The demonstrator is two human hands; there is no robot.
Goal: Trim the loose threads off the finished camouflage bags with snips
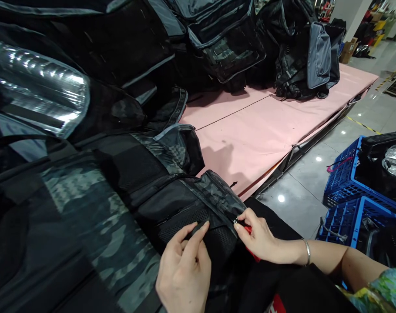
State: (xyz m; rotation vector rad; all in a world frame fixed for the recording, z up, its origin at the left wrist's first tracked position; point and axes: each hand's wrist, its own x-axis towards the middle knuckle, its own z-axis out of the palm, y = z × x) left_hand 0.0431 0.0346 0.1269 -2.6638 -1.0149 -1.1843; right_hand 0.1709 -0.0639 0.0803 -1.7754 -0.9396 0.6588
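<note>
A dark camouflage backpack (126, 217) lies in front of me on the pink table (250, 130). My left hand (185, 269) pinches the black mesh edge of the backpack's pocket near its lower corner. My right hand (258, 237), with a thin bracelet on the wrist, grips the metal zipper pull (236, 221) at the backpack's corner. A small red tool (250, 243) shows under the right hand's fingers; what it is I cannot tell.
More dark backpacks (224, 39) are piled at the far side of the table and at the left. A silver foil-lined piece (38, 87) lies at upper left. Blue plastic crates (354, 200) holding bags stand on the tiled floor (299, 191) at right.
</note>
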